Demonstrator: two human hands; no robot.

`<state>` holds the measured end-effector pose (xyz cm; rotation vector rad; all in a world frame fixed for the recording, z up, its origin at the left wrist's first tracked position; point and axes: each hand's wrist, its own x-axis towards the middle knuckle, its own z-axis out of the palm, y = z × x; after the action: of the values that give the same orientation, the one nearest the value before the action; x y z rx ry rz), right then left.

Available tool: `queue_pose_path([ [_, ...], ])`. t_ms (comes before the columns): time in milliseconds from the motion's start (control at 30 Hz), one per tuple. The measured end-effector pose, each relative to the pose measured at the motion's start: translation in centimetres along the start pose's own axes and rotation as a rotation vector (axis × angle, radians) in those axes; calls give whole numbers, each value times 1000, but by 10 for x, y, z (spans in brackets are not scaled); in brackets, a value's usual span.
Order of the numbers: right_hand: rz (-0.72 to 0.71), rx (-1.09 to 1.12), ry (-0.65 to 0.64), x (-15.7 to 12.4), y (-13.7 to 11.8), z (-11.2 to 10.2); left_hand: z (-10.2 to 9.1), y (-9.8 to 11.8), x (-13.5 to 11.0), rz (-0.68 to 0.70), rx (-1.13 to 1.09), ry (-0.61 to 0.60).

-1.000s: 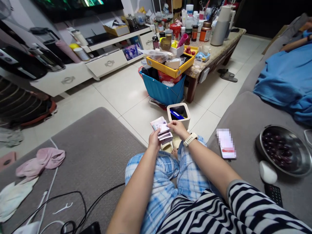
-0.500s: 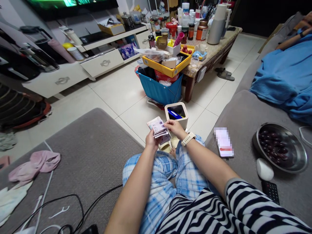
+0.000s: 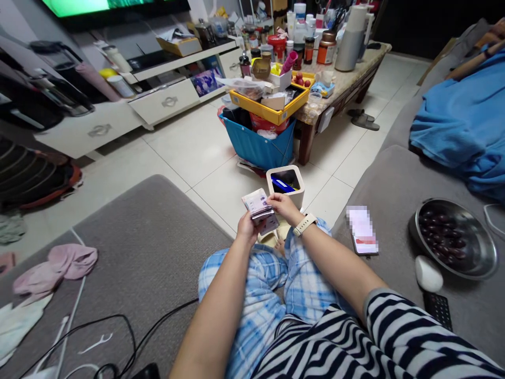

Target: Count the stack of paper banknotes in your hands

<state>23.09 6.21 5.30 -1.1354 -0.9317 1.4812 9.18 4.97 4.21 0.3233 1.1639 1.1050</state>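
Note:
A folded stack of banknotes, pale with purple print, is held above my knees. My left hand grips the stack from its lower left side, fingers closed round it. At the upper right edge of the notes, my right hand pinches a note between thumb and fingers; a watch with a pale strap is on that wrist. Just beyond the right hand stands a cream bin with something blue inside. How many notes there are I cannot make out.
A blue basket carrying a yellow box lid stands by the crowded low table. To my right on the sofa lie a phone, a metal bowl of dark fruit, and a remote control. Cables lie at left.
The notes and my left hand have shifted slightly to the right, and the top notes spread differently. My right hand stays at their edge. At far right, the blue cloth has moved a little.

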Motion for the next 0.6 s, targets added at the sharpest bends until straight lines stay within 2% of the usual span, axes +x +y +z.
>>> queue_pose_path([
  [367, -5, 3, -43, -4, -3, 1, 3, 3, -5, -3, -37, 55],
  [600, -10, -53, -41, -6, -2, 0, 0, 1, -1, 2, -113, 17],
])
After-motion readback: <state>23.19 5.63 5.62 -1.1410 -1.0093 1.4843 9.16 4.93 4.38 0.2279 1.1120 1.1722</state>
